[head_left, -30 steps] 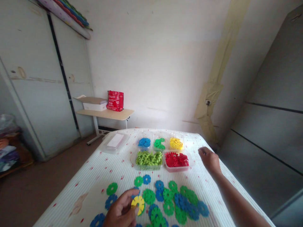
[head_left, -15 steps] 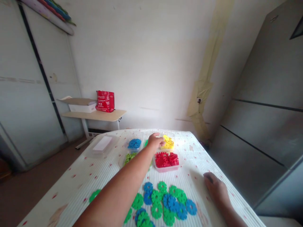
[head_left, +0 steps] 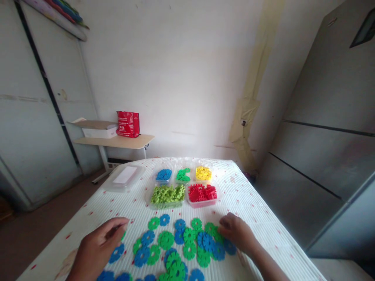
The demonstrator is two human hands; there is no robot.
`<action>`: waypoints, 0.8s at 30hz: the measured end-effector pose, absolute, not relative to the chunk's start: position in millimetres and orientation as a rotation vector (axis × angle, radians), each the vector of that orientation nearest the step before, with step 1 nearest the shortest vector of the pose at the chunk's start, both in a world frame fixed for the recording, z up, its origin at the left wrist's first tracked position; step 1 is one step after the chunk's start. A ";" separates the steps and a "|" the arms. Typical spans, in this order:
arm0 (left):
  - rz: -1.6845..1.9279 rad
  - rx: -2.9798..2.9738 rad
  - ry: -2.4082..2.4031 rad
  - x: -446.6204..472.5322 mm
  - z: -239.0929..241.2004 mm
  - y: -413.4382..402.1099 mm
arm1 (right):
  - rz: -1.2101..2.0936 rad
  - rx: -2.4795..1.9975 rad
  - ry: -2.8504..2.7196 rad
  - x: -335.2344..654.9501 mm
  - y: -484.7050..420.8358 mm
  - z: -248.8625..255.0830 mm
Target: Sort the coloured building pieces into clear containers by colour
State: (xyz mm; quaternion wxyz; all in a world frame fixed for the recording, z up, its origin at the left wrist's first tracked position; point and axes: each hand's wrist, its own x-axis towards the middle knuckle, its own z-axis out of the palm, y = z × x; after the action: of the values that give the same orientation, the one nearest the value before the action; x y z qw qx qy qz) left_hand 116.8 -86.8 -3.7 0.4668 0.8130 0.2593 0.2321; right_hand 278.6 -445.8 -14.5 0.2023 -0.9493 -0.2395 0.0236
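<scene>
Notched flower-shaped plastic discs, green (head_left: 165, 240) and blue (head_left: 142, 256), lie loose and overlapping over the near part of the table. At the left edge of the spread is my left hand (head_left: 98, 244), its fingers curled in toward the thumb. A green disc partly shows beside its fingertips, and whatever is between them is hidden. My right hand (head_left: 238, 233) is at the right end of the pile, fingers bent down and closed, by a green disc (head_left: 217, 235) and partly over a blue disc (head_left: 230, 247). Its fingertips' contents cannot be made out.
Clear tubs hold blue pieces (head_left: 164, 174), green pieces (head_left: 183, 175), yellow pieces (head_left: 203, 173), lime pieces (head_left: 167, 194) and red pieces (head_left: 202, 192). A clear lid (head_left: 124, 177) with a white label lies left. Behind stand a side table (head_left: 125, 142) and red bag (head_left: 128, 124).
My left hand has drawn back from the far tubs to the near left of the discs. My right hand has moved left onto the pile's edge. The view has shifted slightly.
</scene>
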 end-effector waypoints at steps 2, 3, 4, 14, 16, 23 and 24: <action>0.611 1.999 0.809 93.4 -24.5 -64.1 | 0.077 -2.747 -0.707 277.3 -439.5 -15.7; 0.606 2.007 0.887 85.2 -33.2 -55.4 | 0.089 -2.761 -0.725 276.7 -438.1 -16.1; 0.594 2.014 0.962 79.2 -40.0 -48.6 | 0.107 -2.760 -0.735 275.9 -437.4 -16.3; 0.569 1.888 0.883 79.4 -32.7 -57.5 | 0.178 -2.716 -0.714 273.7 -426.6 -18.1; 0.564 1.877 0.863 79.2 -35.8 -59.3 | 0.147 -2.673 -0.737 276.6 -425.0 -11.7; 0.619 1.846 0.837 81.4 -46.8 -55.3 | 0.027 -2.571 -0.843 293.6 -390.5 47.6; 0.629 1.843 0.839 82.0 -46.4 -55.6 | -0.011 -2.559 -0.849 299.5 -378.7 57.3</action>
State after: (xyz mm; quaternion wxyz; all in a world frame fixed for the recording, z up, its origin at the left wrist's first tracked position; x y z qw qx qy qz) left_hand 82.0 -55.6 -46.4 0.4886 0.7583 0.3453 0.2590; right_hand 299.5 -378.7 57.3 0.2211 -0.9256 -0.3071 -0.0041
